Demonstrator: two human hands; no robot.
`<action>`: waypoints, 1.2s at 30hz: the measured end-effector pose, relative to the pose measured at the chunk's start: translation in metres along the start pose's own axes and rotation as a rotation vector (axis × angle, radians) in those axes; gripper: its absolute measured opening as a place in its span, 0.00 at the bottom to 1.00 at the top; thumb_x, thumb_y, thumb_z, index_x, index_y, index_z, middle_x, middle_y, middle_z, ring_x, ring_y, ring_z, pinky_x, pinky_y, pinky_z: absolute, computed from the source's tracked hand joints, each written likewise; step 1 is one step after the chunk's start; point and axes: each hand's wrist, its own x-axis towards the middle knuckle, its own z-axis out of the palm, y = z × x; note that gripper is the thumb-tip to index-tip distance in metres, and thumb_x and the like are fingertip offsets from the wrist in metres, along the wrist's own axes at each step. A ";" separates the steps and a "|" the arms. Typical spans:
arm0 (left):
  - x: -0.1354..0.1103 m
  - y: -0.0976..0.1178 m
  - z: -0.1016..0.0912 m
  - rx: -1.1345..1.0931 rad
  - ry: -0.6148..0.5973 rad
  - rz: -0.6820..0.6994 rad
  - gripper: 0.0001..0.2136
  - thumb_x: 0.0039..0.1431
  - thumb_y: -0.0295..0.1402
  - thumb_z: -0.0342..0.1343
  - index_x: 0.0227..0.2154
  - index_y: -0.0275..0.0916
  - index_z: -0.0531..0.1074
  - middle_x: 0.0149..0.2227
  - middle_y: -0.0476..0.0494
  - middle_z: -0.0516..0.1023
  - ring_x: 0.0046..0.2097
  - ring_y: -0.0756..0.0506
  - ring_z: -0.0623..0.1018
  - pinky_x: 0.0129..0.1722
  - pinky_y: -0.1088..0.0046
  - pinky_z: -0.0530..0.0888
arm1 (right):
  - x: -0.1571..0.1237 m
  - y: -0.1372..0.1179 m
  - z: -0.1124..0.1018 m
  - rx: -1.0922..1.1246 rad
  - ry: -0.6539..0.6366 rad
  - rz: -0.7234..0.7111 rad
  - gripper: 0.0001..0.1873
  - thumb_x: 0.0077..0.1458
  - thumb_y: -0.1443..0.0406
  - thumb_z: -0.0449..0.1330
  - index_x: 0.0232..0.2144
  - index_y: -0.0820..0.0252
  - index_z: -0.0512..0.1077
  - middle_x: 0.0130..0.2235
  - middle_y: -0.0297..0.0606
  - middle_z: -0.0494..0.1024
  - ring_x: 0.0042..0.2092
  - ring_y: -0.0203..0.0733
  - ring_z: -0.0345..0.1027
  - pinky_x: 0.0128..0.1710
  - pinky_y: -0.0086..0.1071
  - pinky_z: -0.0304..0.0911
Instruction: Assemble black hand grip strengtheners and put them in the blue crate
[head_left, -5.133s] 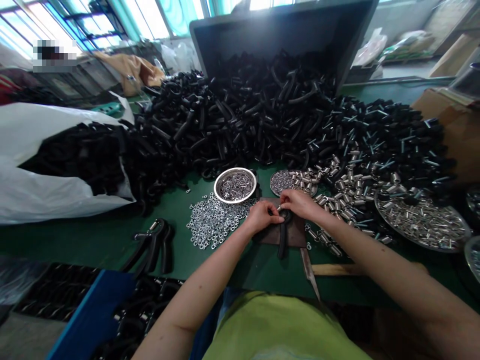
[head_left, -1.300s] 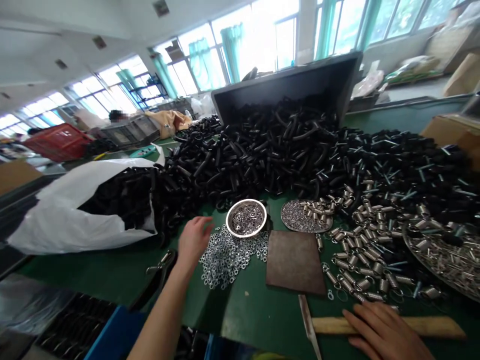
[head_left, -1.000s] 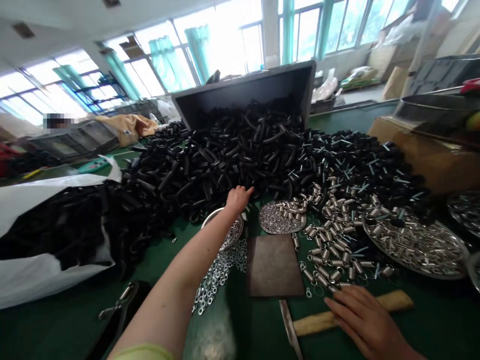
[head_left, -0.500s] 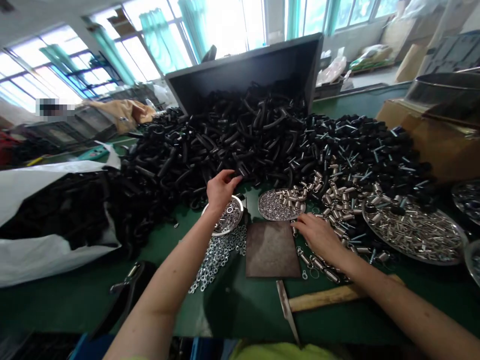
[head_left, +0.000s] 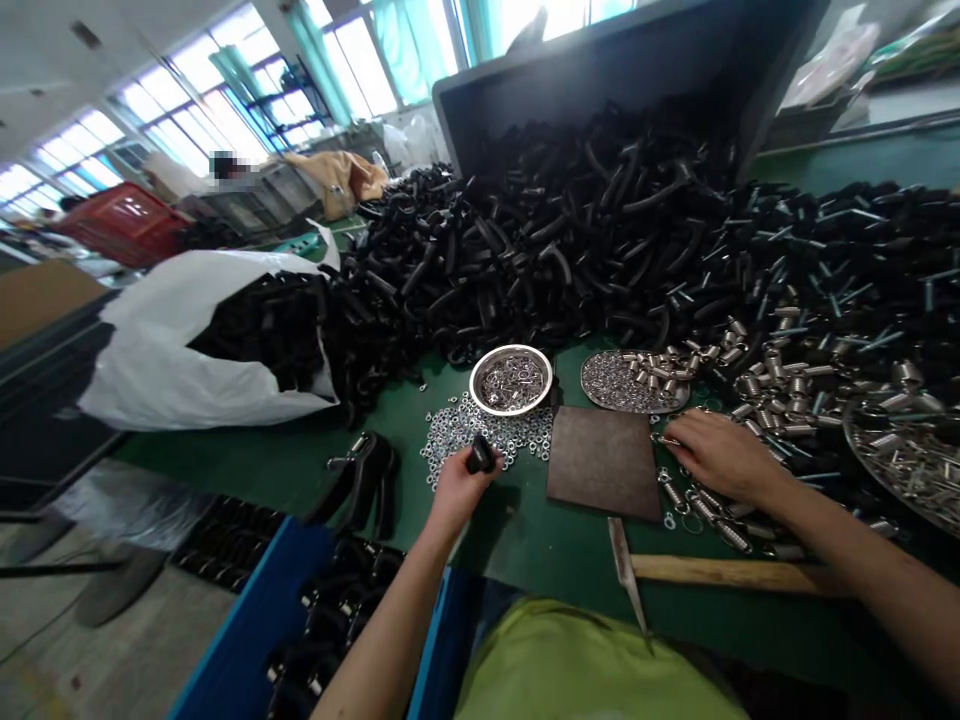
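Observation:
My left hand (head_left: 459, 492) is closed around a short black rubber-sleeved handle (head_left: 481, 455), just in front of a spread of steel nuts and washers (head_left: 480, 435). My right hand (head_left: 721, 455) lies with its fingers apart over loose steel coil springs (head_left: 701, 505), at the right edge of a dark metal plate (head_left: 604, 463). Its fingertips are close to the plate's corner. I cannot tell whether those fingers pinch a small part. Behind the nuts stands a steel bowl of small eye hooks (head_left: 511, 380).
A huge heap of black handles (head_left: 585, 240) spills from a tipped grey bin (head_left: 600, 70). A hammer (head_left: 712, 572) lies near the table's front edge. Assembled hand grippers (head_left: 364, 480), a white sack (head_left: 165, 350), a blue crate (head_left: 247, 600) and a steel tray (head_left: 907, 460) surround me.
My left hand has come back from the black heap with a handle in it. My right hand has moved right, off the plate's edge. The view has swung, showing more floor at left.

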 end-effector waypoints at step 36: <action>-0.041 0.036 0.044 -0.397 -0.266 -0.109 0.13 0.47 0.36 0.61 0.35 0.36 0.73 0.29 0.45 0.77 0.32 0.45 0.78 0.37 0.68 0.74 | -0.004 -0.116 -0.049 1.625 0.103 0.498 0.11 0.54 0.59 0.57 0.37 0.59 0.65 0.26 0.31 0.70 0.27 0.34 0.63 0.27 0.30 0.61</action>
